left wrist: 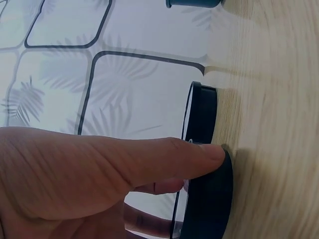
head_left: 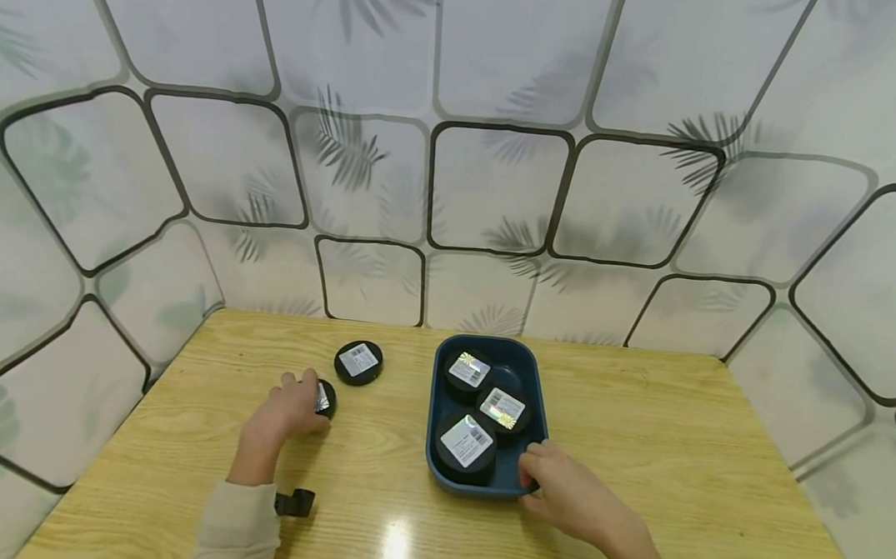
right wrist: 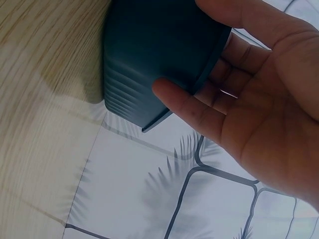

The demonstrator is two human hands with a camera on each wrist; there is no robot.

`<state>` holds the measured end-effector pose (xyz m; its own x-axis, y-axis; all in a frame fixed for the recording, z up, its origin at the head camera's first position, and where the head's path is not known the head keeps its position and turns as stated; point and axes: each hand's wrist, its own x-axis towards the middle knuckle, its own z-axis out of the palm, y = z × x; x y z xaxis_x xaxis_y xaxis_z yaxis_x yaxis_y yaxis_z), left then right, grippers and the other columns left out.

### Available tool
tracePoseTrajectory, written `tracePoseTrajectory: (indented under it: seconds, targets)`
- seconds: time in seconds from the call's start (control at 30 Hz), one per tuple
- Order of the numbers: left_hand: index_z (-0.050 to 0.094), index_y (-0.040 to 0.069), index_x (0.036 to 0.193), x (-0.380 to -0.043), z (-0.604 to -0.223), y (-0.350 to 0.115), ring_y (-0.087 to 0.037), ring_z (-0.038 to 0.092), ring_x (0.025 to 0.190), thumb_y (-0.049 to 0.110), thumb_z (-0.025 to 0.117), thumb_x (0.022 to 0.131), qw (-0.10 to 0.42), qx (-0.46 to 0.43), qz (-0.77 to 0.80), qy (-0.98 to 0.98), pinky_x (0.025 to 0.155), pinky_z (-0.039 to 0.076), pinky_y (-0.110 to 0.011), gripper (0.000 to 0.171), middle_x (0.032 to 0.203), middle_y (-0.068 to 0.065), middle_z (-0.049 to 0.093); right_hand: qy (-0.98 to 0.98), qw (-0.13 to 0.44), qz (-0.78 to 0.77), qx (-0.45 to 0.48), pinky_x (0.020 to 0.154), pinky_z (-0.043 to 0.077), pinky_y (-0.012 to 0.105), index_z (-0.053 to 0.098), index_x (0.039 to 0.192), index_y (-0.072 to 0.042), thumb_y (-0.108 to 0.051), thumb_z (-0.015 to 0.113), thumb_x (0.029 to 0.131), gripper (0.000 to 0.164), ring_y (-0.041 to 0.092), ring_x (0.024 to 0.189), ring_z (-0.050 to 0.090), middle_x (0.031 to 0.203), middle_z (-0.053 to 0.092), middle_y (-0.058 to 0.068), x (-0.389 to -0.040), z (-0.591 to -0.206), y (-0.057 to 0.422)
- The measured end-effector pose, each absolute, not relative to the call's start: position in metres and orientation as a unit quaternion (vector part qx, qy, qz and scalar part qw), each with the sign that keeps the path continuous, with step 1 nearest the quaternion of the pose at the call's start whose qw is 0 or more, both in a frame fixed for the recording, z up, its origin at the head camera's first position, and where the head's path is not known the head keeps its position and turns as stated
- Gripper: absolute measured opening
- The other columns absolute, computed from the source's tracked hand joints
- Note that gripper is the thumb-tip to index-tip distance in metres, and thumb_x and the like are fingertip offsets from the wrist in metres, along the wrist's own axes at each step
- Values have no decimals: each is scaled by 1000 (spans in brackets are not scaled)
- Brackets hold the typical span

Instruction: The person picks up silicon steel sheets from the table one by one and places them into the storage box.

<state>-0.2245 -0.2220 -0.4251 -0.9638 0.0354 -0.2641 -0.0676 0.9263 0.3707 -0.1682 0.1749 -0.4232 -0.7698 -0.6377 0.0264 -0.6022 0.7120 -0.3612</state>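
My left hand [head_left: 286, 410] pinches a flat round black container [head_left: 326, 399] with a label on top, its thumb [left wrist: 204, 158] against the container's side. Just beyond lies a second round black container [head_left: 357, 363] with a white label, flat on the table. With my right hand [head_left: 570, 491] I grip the near right corner of a dark blue plastic bin [head_left: 433, 421], fingers over the rim and thumb outside. Inside the bin sit three more labelled containers: one at the back [head_left: 468, 370], one in the middle [head_left: 503, 409] and one at the front [head_left: 467, 443].
The bin stands on a light wooden table [head_left: 637, 421]. A pale curtain or sheet [head_left: 497, 190] with dark outlines and leaf prints rises behind the table and along both sides. A black strap piece [head_left: 295, 503] sticks out at my left wrist.
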Motion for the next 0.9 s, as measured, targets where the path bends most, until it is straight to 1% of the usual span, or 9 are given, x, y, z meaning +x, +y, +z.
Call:
tracePoseTrajectory:
  seconds: [0.17, 0.27, 0.33, 0.47, 0.57, 0.63, 0.73, 0.9]
  targets:
    - [40, -15, 132, -226, -426, -219, -51, 51, 100, 16, 78, 81, 151, -1, 175, 973, 84, 48, -61, 71, 116, -38, 42, 924, 50, -178, -334, 63, 40, 23, 55, 77, -18, -5, 77, 76, 25, 6, 74, 39, 79, 44, -12, -168, -423, 175]
    - [46, -15, 128, -226, -426, -218, -50, 50, 99, 17, 80, 78, 154, 7, 170, 973, 83, 49, -60, 68, 116, -37, 43, 923, 46, -180, -337, 64, 40, 23, 55, 77, -18, -5, 77, 76, 25, 6, 74, 39, 79, 43, -12, -168, -423, 175]
    - [51, -14, 121, -227, -427, -218, -47, 50, 97, 17, 82, 76, 153, 10, 172, 973, 81, 50, -57, 63, 113, -35, 44, 921, 40, -181, -342, 64, 39, 23, 54, 77, -18, -4, 76, 76, 26, 5, 74, 38, 79, 43, -12, -168, -423, 175]
    - [60, -7, 94, -227, -428, -217, -41, 49, 89, 19, 83, 72, 149, 18, 173, 973, 73, 49, -50, 42, 106, -30, 45, 918, 21, -180, -353, 64, 39, 23, 54, 75, -18, -4, 77, 74, 27, 5, 74, 38, 78, 42, -12, -168, -424, 175]
    - [61, 0, 74, -226, -429, -216, -38, 47, 83, 19, 81, 70, 146, 27, 173, 974, 65, 46, -44, 28, 103, -27, 44, 918, 20, -180, -354, 64, 39, 23, 54, 75, -17, -4, 77, 74, 27, 5, 74, 38, 78, 42, -12, -167, -424, 175]
    - [59, 4, 65, -226, -429, -214, -36, 47, 82, 19, 81, 69, 146, 33, 173, 973, 63, 44, -41, 27, 103, -26, 44, 919, 27, -181, -351, 64, 39, 23, 54, 76, -17, -4, 77, 74, 27, 5, 74, 38, 79, 43, -12, -167, -424, 175]
    - [59, 5, 61, -226, -430, -212, -36, 47, 82, 21, 82, 68, 143, 37, 175, 973, 62, 44, -41, 28, 104, -26, 44, 921, 35, -179, -345, 64, 39, 22, 54, 76, -17, -5, 77, 75, 26, 6, 74, 38, 79, 43, -12, -168, -424, 175]
    - [61, 5, 64, -227, -431, -208, -39, 47, 89, 22, 84, 67, 135, 40, 170, 975, 68, 47, -45, 28, 108, -26, 46, 923, 41, -178, -339, 64, 40, 23, 55, 77, -17, -5, 77, 76, 25, 6, 75, 38, 79, 43, -11, -168, -423, 175]
